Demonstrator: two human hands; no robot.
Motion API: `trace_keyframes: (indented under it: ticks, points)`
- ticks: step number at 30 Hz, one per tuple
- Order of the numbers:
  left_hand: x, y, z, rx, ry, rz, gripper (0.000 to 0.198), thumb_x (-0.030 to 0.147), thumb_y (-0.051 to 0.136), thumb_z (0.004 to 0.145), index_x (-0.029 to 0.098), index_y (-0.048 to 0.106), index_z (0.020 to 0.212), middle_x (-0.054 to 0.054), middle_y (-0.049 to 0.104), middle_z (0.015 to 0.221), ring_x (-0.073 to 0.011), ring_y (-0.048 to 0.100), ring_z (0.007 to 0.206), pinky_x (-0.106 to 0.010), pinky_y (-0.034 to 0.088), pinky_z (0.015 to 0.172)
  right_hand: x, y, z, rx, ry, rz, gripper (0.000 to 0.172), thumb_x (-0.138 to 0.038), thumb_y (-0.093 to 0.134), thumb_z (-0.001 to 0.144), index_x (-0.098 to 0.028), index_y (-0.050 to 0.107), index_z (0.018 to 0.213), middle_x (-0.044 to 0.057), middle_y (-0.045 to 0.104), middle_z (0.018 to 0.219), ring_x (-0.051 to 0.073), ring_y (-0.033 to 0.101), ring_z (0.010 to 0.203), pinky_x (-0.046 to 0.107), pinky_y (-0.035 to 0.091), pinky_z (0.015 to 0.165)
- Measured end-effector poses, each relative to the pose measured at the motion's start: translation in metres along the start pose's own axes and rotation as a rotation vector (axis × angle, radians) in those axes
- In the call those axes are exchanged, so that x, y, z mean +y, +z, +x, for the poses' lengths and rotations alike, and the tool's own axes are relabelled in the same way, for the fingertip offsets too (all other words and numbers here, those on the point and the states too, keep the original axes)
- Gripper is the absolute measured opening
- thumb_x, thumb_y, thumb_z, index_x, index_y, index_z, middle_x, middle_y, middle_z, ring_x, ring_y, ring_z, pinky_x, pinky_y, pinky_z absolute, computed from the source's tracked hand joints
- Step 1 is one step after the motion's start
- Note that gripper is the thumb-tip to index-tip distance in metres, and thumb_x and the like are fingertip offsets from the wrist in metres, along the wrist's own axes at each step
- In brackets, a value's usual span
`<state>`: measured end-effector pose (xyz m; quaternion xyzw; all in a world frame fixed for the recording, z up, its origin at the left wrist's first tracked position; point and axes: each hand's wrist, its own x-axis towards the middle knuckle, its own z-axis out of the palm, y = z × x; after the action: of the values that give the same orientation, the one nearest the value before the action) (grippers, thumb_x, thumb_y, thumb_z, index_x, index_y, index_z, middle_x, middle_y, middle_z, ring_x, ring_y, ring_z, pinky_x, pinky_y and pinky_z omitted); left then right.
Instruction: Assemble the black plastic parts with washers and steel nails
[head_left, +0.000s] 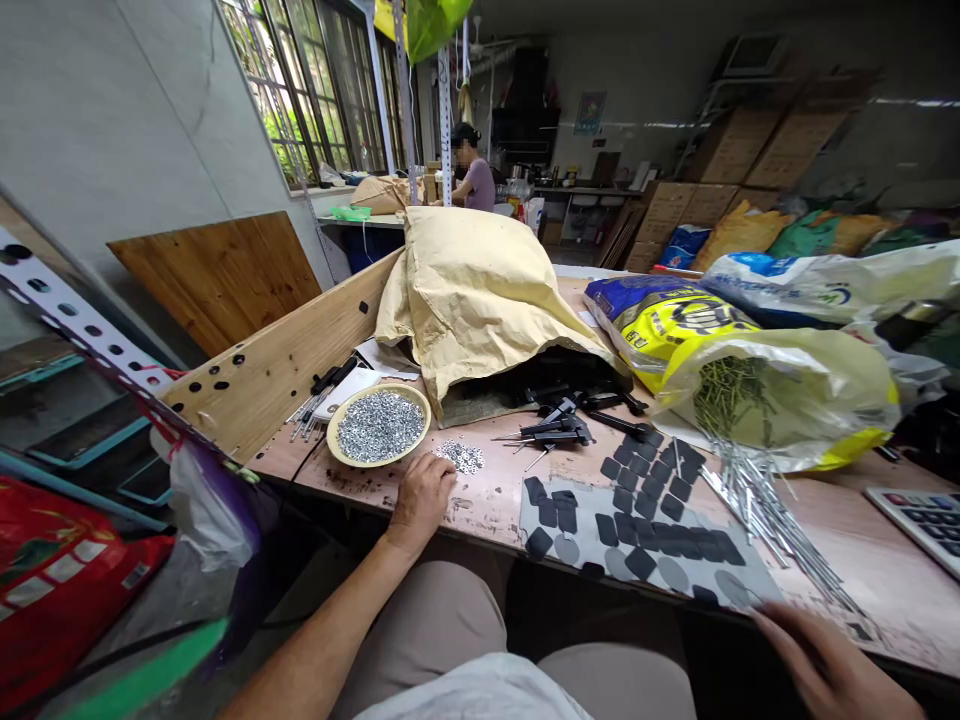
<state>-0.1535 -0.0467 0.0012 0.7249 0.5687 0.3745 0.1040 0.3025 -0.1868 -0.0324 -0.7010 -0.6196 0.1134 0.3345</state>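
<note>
My left hand (422,497) rests knuckles-up on the front edge of the wooden table (870,570), fingers curled under, just below a small heap of silver nuts (463,456) and beside a tan bowl (379,425) full of the same nuts. What the fingers hold, if anything, is hidden. My right hand (817,655) lies at the table's near edge with fingers stretched flat, touching the corner of a grey sheet (645,545) covered with several dark flat pads. Long thin metal rods (757,495) lie fanned out next to it.
A tan paper sack (472,290) covers black metal parts (570,415). Yellow plastic bags (750,375) spill rods at right, by a calculator (926,520). A perforated wooden board (285,360) walls the left side. Another person (471,170) sits far back.
</note>
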Motion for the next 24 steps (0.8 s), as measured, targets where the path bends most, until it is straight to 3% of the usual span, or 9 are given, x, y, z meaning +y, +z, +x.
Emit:
trace_keyframes:
  ticks: [1, 4, 7, 9, 13, 17, 20, 24]
  points:
    - [0.003, 0.000, 0.000, 0.017, -0.030, -0.058, 0.013, 0.015, 0.055, 0.082, 0.022, 0.063, 0.074, -0.005, 0.065, 0.079, -0.0237, 0.059, 0.082, -0.036, 0.044, 0.080, -0.019, 0.014, 0.019, 0.042, -0.040, 0.002, 0.017, -0.052, 0.057, 0.077, -0.044, 0.062, 0.090, 0.011, 0.071, 0.093, 0.031, 0.068, 0.084, 0.051, 0.044, 0.074]
    - [0.014, 0.000, -0.001, 0.028, -0.235, -0.339, 0.007, 0.022, 0.058, 0.081, 0.022, 0.061, 0.075, -0.002, 0.065, 0.073, -0.0194, 0.061, 0.070, -0.030, 0.046, 0.068, -0.100, 0.061, 0.078, -0.110, -0.319, -0.022, 0.022, -0.043, 0.049, 0.091, -0.030, 0.064, 0.099, 0.009, 0.070, 0.101, 0.028, 0.063, 0.096, 0.044, 0.046, 0.086]
    - [0.025, 0.001, -0.002, -0.048, -0.504, -0.738, 0.013, 0.029, 0.065, 0.077, 0.020, 0.058, 0.073, 0.000, 0.066, 0.071, -0.0126, 0.057, 0.054, -0.021, 0.040, 0.049, -0.179, 0.104, 0.129, -0.199, -0.571, -0.166, 0.023, -0.028, 0.045, 0.096, -0.025, 0.065, 0.107, 0.008, 0.068, 0.110, 0.026, 0.056, 0.103, 0.040, 0.041, 0.090]
    - [0.030, 0.001, -0.001, -0.096, -0.633, -0.949, 0.018, 0.031, 0.072, 0.073, 0.018, 0.061, 0.078, -0.001, 0.067, 0.072, -0.0090, 0.054, 0.050, -0.017, 0.033, 0.043, -0.210, 0.127, 0.153, -0.223, -0.644, -0.269, 0.023, -0.022, 0.048, 0.095, -0.025, 0.064, 0.112, 0.008, 0.066, 0.114, 0.026, 0.052, 0.110, 0.039, 0.037, 0.093]
    - [0.032, -0.004, 0.000, -0.197, -0.773, -1.237, 0.032, 0.026, 0.083, 0.064, 0.012, 0.070, 0.091, -0.003, 0.068, 0.078, -0.0051, 0.054, 0.054, -0.013, 0.035, 0.043, -0.223, 0.156, 0.183, -0.275, -0.692, -0.351, 0.015, -0.019, 0.055, 0.091, -0.022, 0.068, 0.094, 0.008, 0.069, 0.100, 0.025, 0.053, 0.102, 0.038, 0.034, 0.089]
    - [0.033, -0.004, 0.001, -0.235, -0.886, -1.498, 0.026, 0.015, 0.086, 0.061, 0.009, 0.071, 0.082, -0.004, 0.066, 0.072, -0.0053, 0.058, 0.056, -0.011, 0.042, 0.045, -0.213, 0.164, 0.199, -0.302, -0.728, -0.335, 0.016, -0.014, 0.054, 0.090, -0.019, 0.065, 0.079, 0.006, 0.067, 0.082, 0.021, 0.055, 0.085, 0.036, 0.036, 0.090]
    - [0.038, -0.001, 0.003, -0.219, -0.965, -1.667, 0.019, 0.008, 0.082, 0.065, 0.010, 0.070, 0.080, -0.004, 0.066, 0.071, -0.0056, 0.059, 0.056, -0.009, 0.042, 0.044, -0.215, 0.153, 0.198, -0.268, -0.757, -0.284, 0.022, -0.011, 0.043, 0.094, -0.018, 0.062, 0.086, 0.006, 0.065, 0.085, 0.019, 0.056, 0.086, 0.035, 0.037, 0.093]
    - [0.050, 0.005, 0.005, -0.226, -1.017, -1.841, 0.012, 0.006, 0.076, 0.074, 0.010, 0.067, 0.080, -0.003, 0.064, 0.070, -0.0057, 0.060, 0.055, -0.008, 0.042, 0.041, -0.230, 0.119, 0.165, -0.189, -0.769, -0.144, 0.025, -0.017, 0.032, 0.100, -0.017, 0.057, 0.103, 0.009, 0.062, 0.095, 0.018, 0.058, 0.088, 0.030, 0.044, 0.081]
